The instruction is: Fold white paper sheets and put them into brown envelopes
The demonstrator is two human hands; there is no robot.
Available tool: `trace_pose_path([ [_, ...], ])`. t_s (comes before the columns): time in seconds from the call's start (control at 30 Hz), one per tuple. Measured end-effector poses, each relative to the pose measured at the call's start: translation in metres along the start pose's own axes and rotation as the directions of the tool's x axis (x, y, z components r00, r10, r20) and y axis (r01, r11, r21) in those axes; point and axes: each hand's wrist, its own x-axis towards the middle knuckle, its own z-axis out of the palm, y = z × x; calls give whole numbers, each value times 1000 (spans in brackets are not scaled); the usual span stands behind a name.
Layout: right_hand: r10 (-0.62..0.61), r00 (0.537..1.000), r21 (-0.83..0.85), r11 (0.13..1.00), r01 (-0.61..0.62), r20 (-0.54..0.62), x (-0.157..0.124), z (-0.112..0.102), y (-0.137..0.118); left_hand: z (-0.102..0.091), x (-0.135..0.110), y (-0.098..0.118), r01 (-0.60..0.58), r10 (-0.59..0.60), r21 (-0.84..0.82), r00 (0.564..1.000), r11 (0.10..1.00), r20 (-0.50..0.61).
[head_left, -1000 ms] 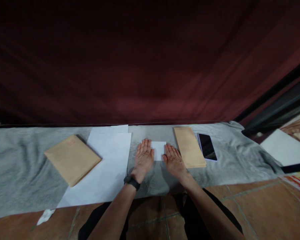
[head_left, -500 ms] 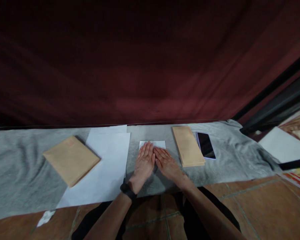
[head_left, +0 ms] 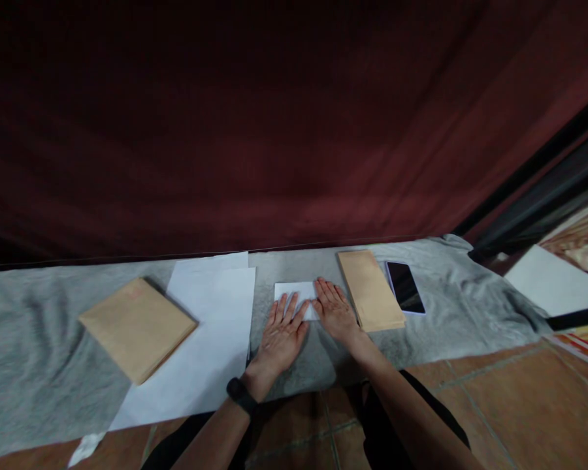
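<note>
A small folded white paper point(head_left: 296, 292) lies flat on the grey cloth point(head_left: 304, 261), between my hands. My left hand point(head_left: 280, 336) rests on its lower left part, fingers stretched out and spread. My right hand point(head_left: 336, 313) lies flat over its right end, fingers extended. Both hands press from above and neither grips anything. Part of the paper is hidden under the fingers. Close to my right hand is a stack of brown envelopes point(head_left: 371, 290).
Left of my hands are large white sheets point(head_left: 200, 352), partly under another brown envelope stack point(head_left: 137, 329). A phone point(head_left: 405, 287) lies beyond the right-hand stack. A dark red curtain point(head_left: 294, 163) hangs behind the cloth, and tiled floor point(head_left: 534, 398) shows in front.
My hands have moved apart from the middle of the paper. The left went down with its fingers spreading; the right slid to the right end. More of the paper shows.
</note>
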Motion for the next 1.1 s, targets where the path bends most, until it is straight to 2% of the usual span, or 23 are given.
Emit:
trace_pose_path([
  [0.13, 60, 998, -26, 998, -60, 3, 6, -2, 4, -2, -2, -1, -4, 4, -1, 1000, 1000, 9],
  [0.23, 81, 996, -17, 997, -81, -29, 5, -5, -2, 0, -3, -3, -1, 1, -6, 1000, 1000, -14],
  [0.4, -91, 996, 71, 993, 91, 6, -9, -7, -23, 4, -2, -5, 25, -26, -26, 999, 999, -46],
  [0.47, -116, 993, 75, 991, 115, 8, -17, -5, -29, 5, 0, -6, 41, -43, -30, 998, 999, -45],
  [0.63, -66, 997, 26, 997, 67, -39, -26, 0, -25, 8, 6, -10, 123, -124, -16, 991, 992, -41],
  [0.97, 28, 998, -16, 999, -29, -62, -28, 3, -8, 10, 12, -20, 255, -254, 39, 967, 966, -38],
  [1.1, 44, 997, -24, 999, -46, -66, -31, 4, -4, 6, 12, -24, 297, -294, 27, 952, 955, -85],
])
